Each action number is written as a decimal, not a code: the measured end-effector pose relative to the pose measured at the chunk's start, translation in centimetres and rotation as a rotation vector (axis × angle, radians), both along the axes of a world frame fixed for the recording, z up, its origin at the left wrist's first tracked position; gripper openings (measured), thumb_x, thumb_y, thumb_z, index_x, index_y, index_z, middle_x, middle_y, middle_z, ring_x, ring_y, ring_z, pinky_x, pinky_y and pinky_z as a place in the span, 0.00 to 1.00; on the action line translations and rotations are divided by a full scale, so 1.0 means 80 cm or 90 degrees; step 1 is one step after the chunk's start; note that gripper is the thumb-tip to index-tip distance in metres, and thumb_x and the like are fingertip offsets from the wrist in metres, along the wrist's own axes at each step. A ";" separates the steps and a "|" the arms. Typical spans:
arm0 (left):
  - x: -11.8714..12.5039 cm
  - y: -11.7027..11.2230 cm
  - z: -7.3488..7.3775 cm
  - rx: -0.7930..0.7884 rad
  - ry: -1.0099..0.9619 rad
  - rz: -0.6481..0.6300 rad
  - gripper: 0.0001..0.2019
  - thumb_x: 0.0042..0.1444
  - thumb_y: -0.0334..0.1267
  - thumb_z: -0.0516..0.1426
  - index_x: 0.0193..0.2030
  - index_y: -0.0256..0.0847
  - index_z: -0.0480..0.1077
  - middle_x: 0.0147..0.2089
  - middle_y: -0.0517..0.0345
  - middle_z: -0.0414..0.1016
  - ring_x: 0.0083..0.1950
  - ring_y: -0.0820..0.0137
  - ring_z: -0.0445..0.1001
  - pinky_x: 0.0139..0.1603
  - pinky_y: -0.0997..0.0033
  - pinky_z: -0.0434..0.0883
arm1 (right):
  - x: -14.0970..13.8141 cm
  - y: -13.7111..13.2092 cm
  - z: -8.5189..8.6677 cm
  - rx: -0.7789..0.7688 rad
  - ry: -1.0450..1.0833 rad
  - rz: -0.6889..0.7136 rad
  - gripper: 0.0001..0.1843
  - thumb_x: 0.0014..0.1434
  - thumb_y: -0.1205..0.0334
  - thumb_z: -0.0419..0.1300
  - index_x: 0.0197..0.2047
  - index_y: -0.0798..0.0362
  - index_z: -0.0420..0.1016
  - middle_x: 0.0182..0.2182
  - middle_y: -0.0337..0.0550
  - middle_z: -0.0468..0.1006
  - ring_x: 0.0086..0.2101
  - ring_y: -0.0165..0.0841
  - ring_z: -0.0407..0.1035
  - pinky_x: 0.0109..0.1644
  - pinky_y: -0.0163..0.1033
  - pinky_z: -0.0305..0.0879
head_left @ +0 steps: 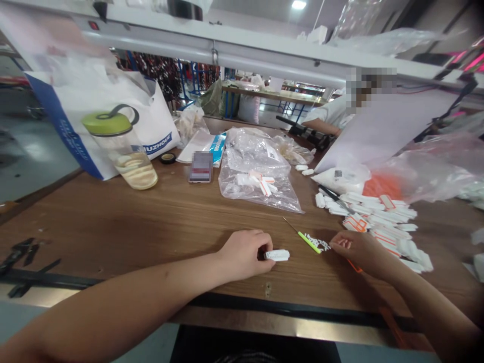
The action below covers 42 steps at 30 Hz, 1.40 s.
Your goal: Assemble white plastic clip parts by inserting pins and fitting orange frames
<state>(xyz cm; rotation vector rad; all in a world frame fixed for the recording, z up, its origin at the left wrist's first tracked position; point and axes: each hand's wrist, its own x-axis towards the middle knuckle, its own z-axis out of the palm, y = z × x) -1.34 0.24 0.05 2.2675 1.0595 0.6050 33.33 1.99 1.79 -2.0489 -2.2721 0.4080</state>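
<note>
My left hand [247, 253] is closed, thumb and fingers pinching the end of a small white oblong plastic piece [279, 255] just above the wooden table. My right hand [353, 247] is closed in a pinch at the edge of a little heap of tiny white bits [315, 242]; what its fingertips hold, if anything, is too small to make out. Beside the heap lies a thin metal-tipped tool with a yellow-green handle [309, 242], pointing away to the left. An orange strip [354, 266] shows under my right hand.
A pile of white plastic pieces [378, 214], some orange-edged, lies right with dark tweezers-like tool on it. Behind are a clear bag [257, 161], a phone [200, 167], a bottle [128, 151] and a paper bag [151, 116]. Another person [328, 116] sits opposite.
</note>
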 end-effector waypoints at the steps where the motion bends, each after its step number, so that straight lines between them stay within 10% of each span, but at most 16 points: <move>1: 0.000 0.000 0.000 0.003 -0.002 0.001 0.08 0.50 0.42 0.62 0.34 0.42 0.70 0.33 0.64 0.72 0.29 0.73 0.68 0.31 0.71 0.64 | 0.001 0.000 -0.001 0.005 0.005 0.000 0.12 0.56 0.53 0.58 0.30 0.48 0.80 0.28 0.41 0.82 0.30 0.38 0.75 0.33 0.39 0.67; 17: -0.001 -0.001 0.003 -0.029 -0.009 -0.006 0.08 0.51 0.40 0.62 0.38 0.44 0.74 0.36 0.61 0.74 0.32 0.72 0.70 0.33 0.72 0.66 | -0.055 -0.019 0.039 0.061 0.070 -0.053 0.11 0.56 0.54 0.59 0.27 0.50 0.77 0.24 0.42 0.79 0.26 0.36 0.72 0.30 0.38 0.65; 20: -0.001 -0.002 0.003 -0.035 -0.011 -0.001 0.07 0.51 0.40 0.61 0.37 0.44 0.75 0.34 0.62 0.73 0.31 0.72 0.69 0.33 0.72 0.65 | -0.102 -0.037 0.047 0.098 0.213 0.095 0.12 0.61 0.54 0.58 0.31 0.51 0.76 0.30 0.43 0.79 0.31 0.35 0.72 0.36 0.38 0.66; 25: 0.001 -0.003 0.006 -0.027 -0.013 0.004 0.05 0.51 0.39 0.61 0.36 0.44 0.75 0.32 0.62 0.72 0.30 0.73 0.68 0.32 0.72 0.64 | -0.153 -0.048 0.030 0.134 0.295 0.261 0.07 0.63 0.62 0.58 0.32 0.51 0.73 0.35 0.42 0.76 0.38 0.35 0.69 0.48 0.44 0.64; 42: 0.001 -0.003 0.010 -0.026 -0.009 -0.004 0.05 0.52 0.39 0.62 0.36 0.43 0.75 0.31 0.62 0.72 0.30 0.72 0.68 0.32 0.72 0.63 | -0.159 -0.047 0.015 0.145 0.246 0.269 0.05 0.62 0.66 0.59 0.33 0.51 0.71 0.37 0.42 0.74 0.40 0.36 0.67 0.47 0.47 0.62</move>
